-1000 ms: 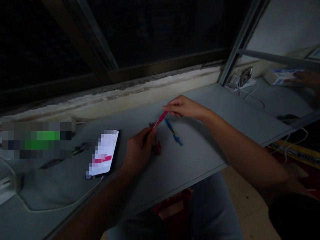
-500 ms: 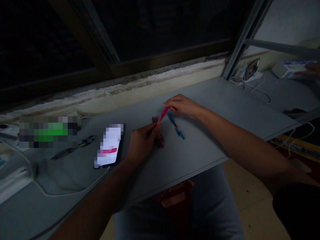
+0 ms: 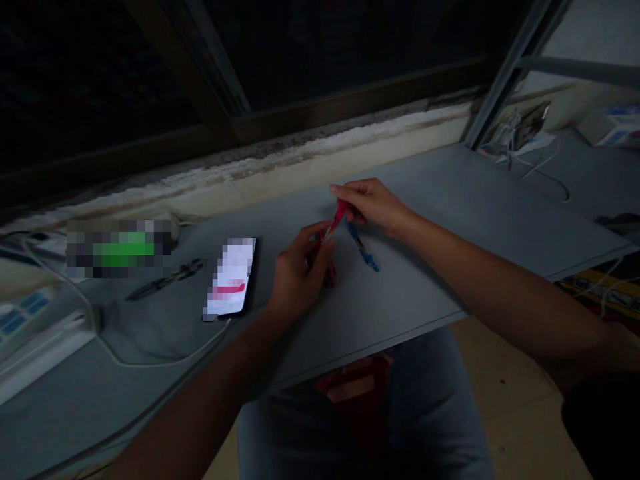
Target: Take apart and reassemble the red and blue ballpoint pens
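A slim pink pen (image 3: pixel 341 211) slants between my two hands above the desk. My left hand (image 3: pixel 296 275) pinches its lower, paler end. At the upper pink end, my right hand (image 3: pixel 374 203) has its fingers closed around it, the thumb lying across the top. Just below my right hand a blue pen (image 3: pixel 364 249) lies on the desk. Partly hidden behind my left hand are red and dark pen-like pieces (image 3: pixel 332 274); their exact form is unclear.
A lit phone (image 3: pixel 231 277) with a cable lies left of my left hand. Farther left are a dark pen (image 3: pixel 165 280), a blurred-out green item (image 3: pixel 123 252) and a power strip (image 3: pixel 30 317). A metal post (image 3: pixel 503 80) and a box (image 3: pixel 610 127) stand at the right.
My view has shifted, so the desk things appear farther right and higher. My right thumb has straightened over the pen's top. A hand at the far-right box has left the view.
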Available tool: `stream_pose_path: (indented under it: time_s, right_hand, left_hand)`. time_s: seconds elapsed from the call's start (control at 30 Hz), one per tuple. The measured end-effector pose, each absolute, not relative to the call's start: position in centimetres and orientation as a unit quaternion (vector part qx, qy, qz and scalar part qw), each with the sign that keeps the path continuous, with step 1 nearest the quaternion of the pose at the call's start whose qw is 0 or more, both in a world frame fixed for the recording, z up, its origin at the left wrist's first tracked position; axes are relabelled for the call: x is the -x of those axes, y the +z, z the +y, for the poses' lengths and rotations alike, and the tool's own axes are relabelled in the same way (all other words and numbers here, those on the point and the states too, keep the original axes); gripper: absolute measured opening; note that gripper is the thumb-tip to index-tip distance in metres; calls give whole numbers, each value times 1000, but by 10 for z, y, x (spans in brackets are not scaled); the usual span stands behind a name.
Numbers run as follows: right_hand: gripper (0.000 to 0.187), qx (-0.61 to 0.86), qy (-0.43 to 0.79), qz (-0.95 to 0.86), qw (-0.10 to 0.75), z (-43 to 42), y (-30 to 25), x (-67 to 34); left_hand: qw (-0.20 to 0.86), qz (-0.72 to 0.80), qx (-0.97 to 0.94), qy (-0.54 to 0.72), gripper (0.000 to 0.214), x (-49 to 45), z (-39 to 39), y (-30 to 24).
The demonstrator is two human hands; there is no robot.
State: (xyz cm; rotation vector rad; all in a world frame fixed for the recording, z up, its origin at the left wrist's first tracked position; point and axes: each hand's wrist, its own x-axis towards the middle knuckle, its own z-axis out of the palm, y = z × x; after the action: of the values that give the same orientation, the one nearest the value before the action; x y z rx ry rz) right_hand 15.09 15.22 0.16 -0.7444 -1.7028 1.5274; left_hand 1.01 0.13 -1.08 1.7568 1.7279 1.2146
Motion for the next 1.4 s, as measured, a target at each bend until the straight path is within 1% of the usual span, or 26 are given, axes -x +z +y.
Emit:
stream_pose_path:
  time_s: [0.1,0.2,0.3,0.43,0.5,0.57,0.67,0.73,0.8,0.87,0.97,1.03,1.1,1.17,1.33,1.4]
  right_hand:
    - [37,215,684,-608,341,146,4,-151]
    - [36,157,738,-574,317,139,6,-149]
    - [36,137,717,-591,344,133,6,-147]
    - [36,163,645,-640,384,127,11,-148]
    - [35,184,623,-655,387,124,15,-149]
    - [35,208,616,-651,393,123,19,-150]
    - [38,260,623,-624,393,127,20,-150]
    - [39,288,635,-606,382,131,18,-150]
    - [38,300,647,-599,365,133,16,-149]
    - [36,304,652,-607,337,134,14,-149]
    - [36,304,651,-629,298,132,15,-151]
    - [36,302,644,-645,278,132,16,-152]
    - [37,304,636,-658,263,132,17,-153]
    - [37,308,633,-662,255,133,17,-153]
    - [39,310,634,-666,242,134,17,-154]
    - [39,307,635,-669,234,134,17,-154]
  left_hand:
    - [288,585,-585,483,42,-10,4,-11]
    - [313,584,-572,483,34,-8,7,-10]
    - [278,599,-581,477,30,-7,7,-9]
    - [175,646,-587,457,27,-11,4,-12]
    - [153,653,-593,446,29,-14,3,-14]
    - [159,635,-603,456,33,-15,3,-16]
    - [170,566,-632,501,55,-12,4,-18]
    - [183,505,-674,507,58,-9,3,-19]
    - [197,462,-715,487,54,-8,2,-20]
    - [183,449,-744,460,47,-7,1,-21]
    - [135,446,-774,429,26,-8,0,-22]
    - [126,432,-794,409,16,-9,0,-21]
    - [129,414,-810,396,14,-10,0,-20]
    - [123,401,-823,382,17,-11,0,-19]
    - [55,407,-845,343,13,-16,-4,-15]
    - [48,412,-845,339,14,-17,-5,-15]
